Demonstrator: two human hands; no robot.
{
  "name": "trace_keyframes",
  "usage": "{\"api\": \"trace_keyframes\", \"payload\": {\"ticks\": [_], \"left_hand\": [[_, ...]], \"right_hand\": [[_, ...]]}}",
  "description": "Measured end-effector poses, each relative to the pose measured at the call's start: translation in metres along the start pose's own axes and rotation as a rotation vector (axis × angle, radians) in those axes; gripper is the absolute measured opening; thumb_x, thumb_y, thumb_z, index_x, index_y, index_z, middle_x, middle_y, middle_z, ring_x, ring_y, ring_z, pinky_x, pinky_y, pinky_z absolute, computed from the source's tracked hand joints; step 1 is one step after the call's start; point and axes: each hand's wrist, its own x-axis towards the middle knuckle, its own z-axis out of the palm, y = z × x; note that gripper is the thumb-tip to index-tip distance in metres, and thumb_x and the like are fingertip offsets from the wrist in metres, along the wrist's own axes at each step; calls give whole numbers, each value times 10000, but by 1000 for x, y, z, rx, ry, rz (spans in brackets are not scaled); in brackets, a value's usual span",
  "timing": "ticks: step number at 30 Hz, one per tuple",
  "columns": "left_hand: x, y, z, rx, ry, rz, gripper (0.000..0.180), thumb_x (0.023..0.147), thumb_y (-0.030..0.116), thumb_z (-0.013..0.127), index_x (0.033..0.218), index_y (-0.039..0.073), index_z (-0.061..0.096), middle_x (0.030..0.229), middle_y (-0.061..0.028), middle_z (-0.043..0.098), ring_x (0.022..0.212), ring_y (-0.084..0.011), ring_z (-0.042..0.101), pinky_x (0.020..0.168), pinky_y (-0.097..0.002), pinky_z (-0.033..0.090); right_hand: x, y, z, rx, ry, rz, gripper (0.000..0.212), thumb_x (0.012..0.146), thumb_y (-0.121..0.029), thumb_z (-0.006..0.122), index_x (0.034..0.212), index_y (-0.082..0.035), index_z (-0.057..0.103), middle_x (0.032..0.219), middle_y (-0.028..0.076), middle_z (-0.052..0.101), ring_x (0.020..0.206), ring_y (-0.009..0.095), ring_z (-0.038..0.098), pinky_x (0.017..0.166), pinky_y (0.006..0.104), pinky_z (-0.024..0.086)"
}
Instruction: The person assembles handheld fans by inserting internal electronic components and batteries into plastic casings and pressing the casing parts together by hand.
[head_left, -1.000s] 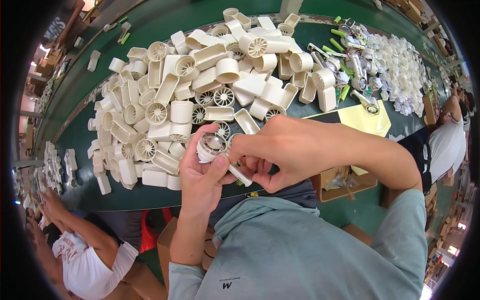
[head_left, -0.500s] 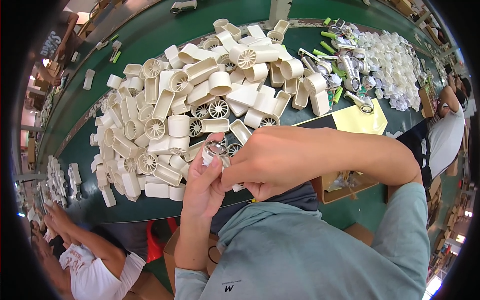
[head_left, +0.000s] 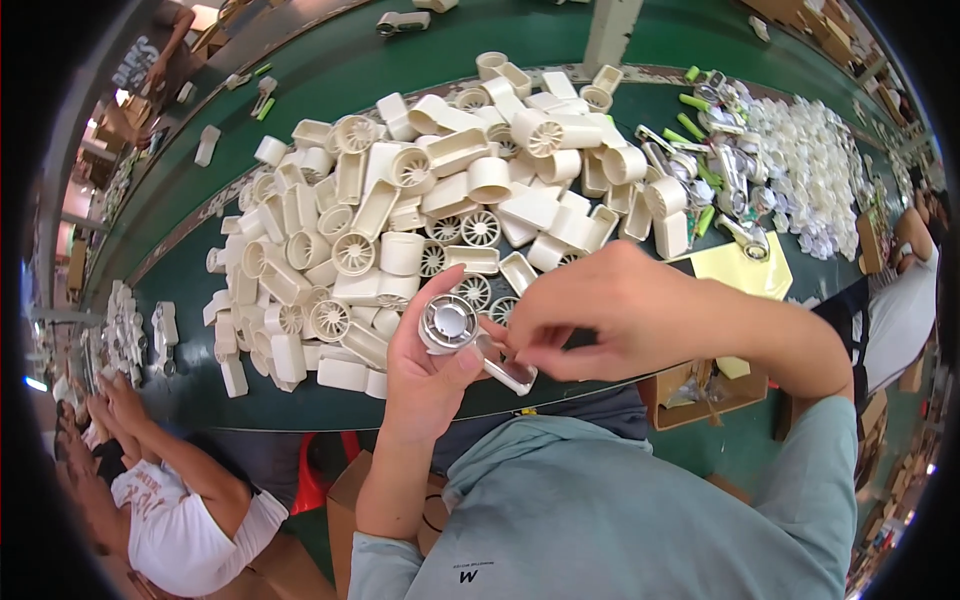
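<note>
While the left hand (head_left: 425,385) is wrapped round a white handheld fan (head_left: 449,320), silver ring fitted but handle (head_left: 512,372) seemingly unclosed, the right hand (head_left: 585,315) sits half-curled beside it, hold unclear, unfitted cream shells (head_left: 460,150) piled beyond

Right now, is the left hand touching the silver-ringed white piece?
Touching: the head view shows the left hand cradling the silver-ringed white piece between thumb and fingers.

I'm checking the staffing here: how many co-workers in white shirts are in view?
2: one co-worker in white at the lower left, another co-worker in white at the far right. More may be hidden or too small to tell.
</note>
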Motion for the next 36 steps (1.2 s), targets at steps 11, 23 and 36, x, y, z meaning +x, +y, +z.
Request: {"api": "trace_keyframes", "payload": {"ticks": [11, 23, 36], "left_hand": [[1, 9, -16, 313, -147, 254, 706, 864, 25, 816, 1465, -26, 449, 1106, -171, 720, 1029, -248, 724, 897, -365, 602], [-2, 16, -11, 490, -78, 158, 658, 837, -38, 817, 1432, -25, 536, 1079, -57, 698, 978, -117, 679, 856, -268, 575], [-12, 7, -9, 540, -127, 133, 638, 779, -2, 882, 1353, -19, 604, 1013, -28, 667, 915, -88, 635, 789, -241, 546]], "right_hand": [[-14, -6, 59, 76, 455, 129, 314, 803, -16, 786, 1105, -19, 698, 896, 90, 704, 787, 189, 729, 704, 293, 616], [-3, -8, 31, 589, 105, 530, 256, 824, 70, 755, 1066, 22, 684, 1017, 79, 756, 928, 133, 748, 859, 294, 631], [-9, 0, 33, 627, 5, 545, 285, 775, 64, 782, 991, -7, 610, 912, 41, 723, 841, 99, 722, 764, 261, 617]]}}
